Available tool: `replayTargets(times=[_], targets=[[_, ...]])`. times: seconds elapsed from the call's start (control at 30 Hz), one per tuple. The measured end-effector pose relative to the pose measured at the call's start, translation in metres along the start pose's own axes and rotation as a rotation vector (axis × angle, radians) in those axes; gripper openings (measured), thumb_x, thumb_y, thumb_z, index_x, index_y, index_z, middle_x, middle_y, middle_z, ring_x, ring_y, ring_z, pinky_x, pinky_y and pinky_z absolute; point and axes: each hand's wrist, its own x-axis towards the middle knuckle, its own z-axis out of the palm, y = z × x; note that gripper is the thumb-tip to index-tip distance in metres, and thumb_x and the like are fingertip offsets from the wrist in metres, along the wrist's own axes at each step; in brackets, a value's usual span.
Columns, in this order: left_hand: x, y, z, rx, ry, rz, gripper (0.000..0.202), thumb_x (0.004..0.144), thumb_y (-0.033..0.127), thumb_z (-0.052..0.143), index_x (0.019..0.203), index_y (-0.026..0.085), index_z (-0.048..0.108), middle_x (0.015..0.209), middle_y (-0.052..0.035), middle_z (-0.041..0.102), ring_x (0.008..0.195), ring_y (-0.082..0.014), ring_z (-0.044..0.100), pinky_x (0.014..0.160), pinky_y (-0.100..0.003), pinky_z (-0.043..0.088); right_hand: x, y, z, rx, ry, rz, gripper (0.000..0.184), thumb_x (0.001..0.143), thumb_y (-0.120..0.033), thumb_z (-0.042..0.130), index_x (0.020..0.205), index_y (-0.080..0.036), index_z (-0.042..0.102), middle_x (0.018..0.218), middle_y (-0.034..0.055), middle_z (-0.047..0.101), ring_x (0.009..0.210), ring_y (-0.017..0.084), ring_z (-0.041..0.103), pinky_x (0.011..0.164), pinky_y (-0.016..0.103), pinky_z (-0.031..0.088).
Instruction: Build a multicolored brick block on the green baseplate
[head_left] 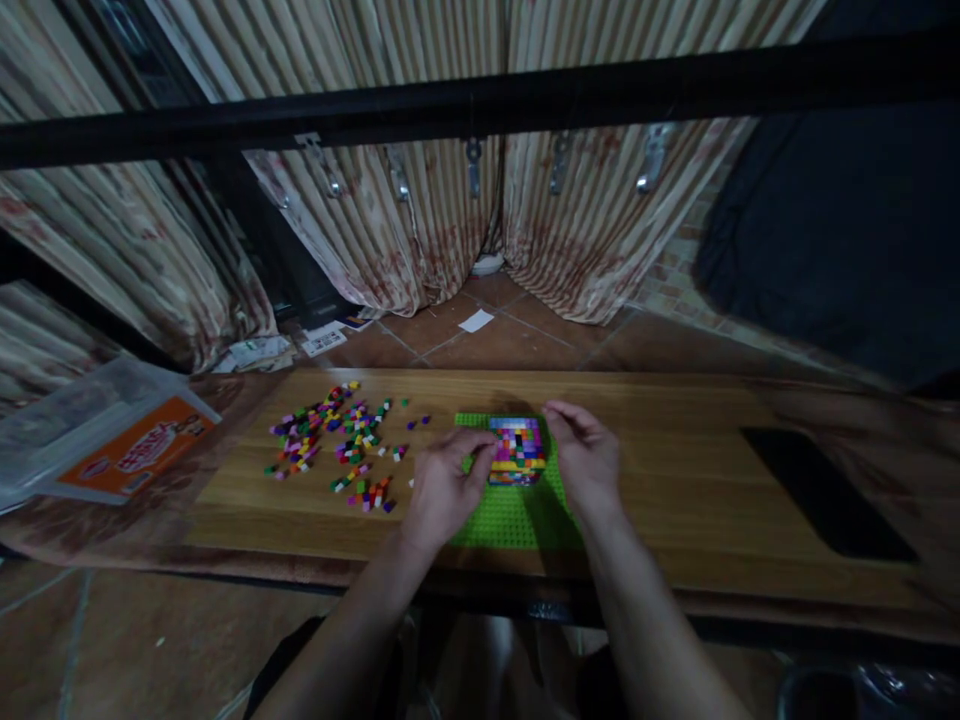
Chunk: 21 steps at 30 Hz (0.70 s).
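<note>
A green studded baseplate (510, 515) lies on the wooden table (675, 480) in front of me. On its far half stands a block of many small coloured bricks (517, 450). My left hand (448, 485) rests on the plate at the block's left side, fingers curled and pinched against it. My right hand (583, 455) is at the block's right side, fingers bent with the tips over its top edge. I cannot make out a loose brick in either hand.
Several loose coloured bricks (337, 440) are scattered to the left of the plate. A clear bag with an orange label (127, 445) lies at the far left edge. A dark flat phone (821, 490) lies to the right. Curtains hang beyond the table.
</note>
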Motion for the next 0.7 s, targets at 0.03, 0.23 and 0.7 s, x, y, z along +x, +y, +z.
replayTargets(times=[0.03,0.23,0.7], targets=[[0.000,0.002,0.002,0.030,-0.001,0.024,0.017,0.087,0.028,0.055,0.091,0.023,0.071,0.093,-0.0037,0.071,0.089,-0.0169,0.064,0.085,-0.029,0.047,0.000,0.000,0.000,0.000,-0.005,0.004,0.022,0.070,-0.035,0.068,0.083,-0.018,0.072,0.085,0.0057,0.073,0.080,0.019,0.064,0.081,0.037,0.049],[0.003,0.002,0.019,0.103,0.106,0.064,0.014,0.085,0.029,0.060,0.087,0.025,0.073,0.099,-0.0038,0.068,0.096,-0.0187,0.058,0.091,-0.035,0.042,0.000,0.000,0.000,0.027,-0.018,0.018,0.023,0.070,-0.036,0.068,0.083,-0.019,0.071,0.085,0.0054,0.073,0.080,0.020,0.065,0.081,0.038,0.049],[0.010,-0.010,0.035,-0.279,0.203,-0.211,0.005,0.071,0.024,0.071,0.068,0.021,0.073,0.095,-0.0045,0.062,0.097,-0.0171,0.056,0.091,-0.031,0.044,0.000,0.000,-0.001,0.026,-0.018,0.032,0.021,0.070,-0.034,0.069,0.084,-0.019,0.072,0.085,0.0054,0.073,0.081,0.019,0.065,0.081,0.037,0.049]])
